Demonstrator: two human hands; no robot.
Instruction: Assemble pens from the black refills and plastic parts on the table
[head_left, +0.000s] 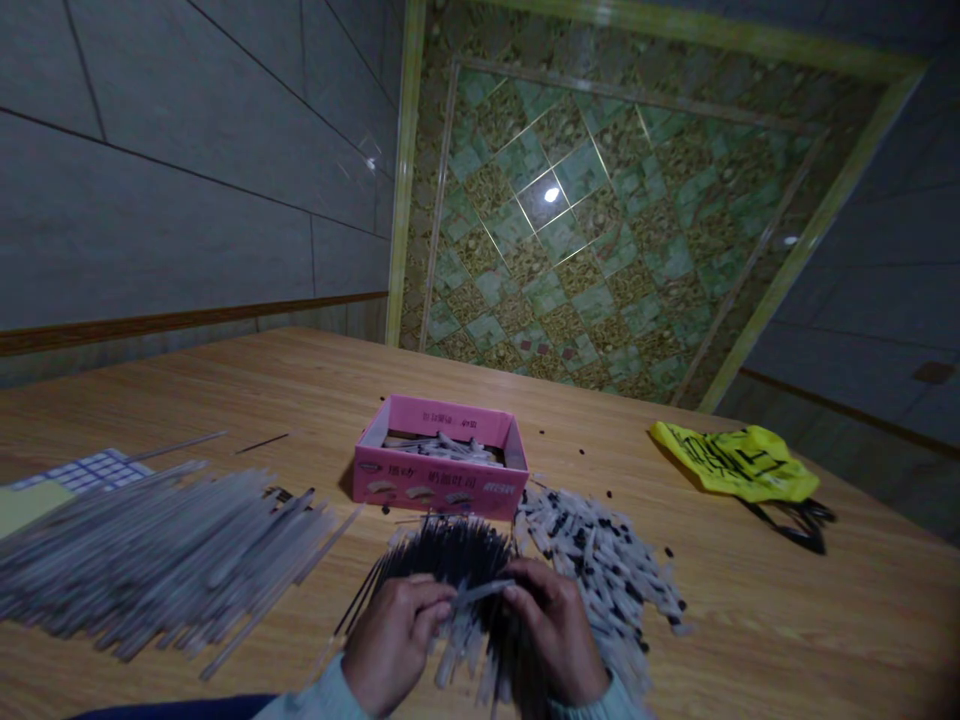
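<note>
My left hand point(396, 632) and my right hand point(553, 628) come together at the bottom centre. Between them runs a short, slim whitish tube point(486, 590), with one end pinched by the fingers of each hand. Just beyond and under my hands lies a bundle of thin black sticks point(450, 548), some with pale ends pointing toward me. To the right of my right hand spreads a heap of short translucent pieces with black tips point(600, 560). Blur hides the tube's fine detail.
A pink open box point(442, 490) holding similar pale pieces stands past the bundle. At left lies a wide pile of long clear thin tubes point(172, 560), beside a blue-checked cloth point(97, 470). A yellow bag point(735, 460) with black straps rests at right. Black bits dot the table.
</note>
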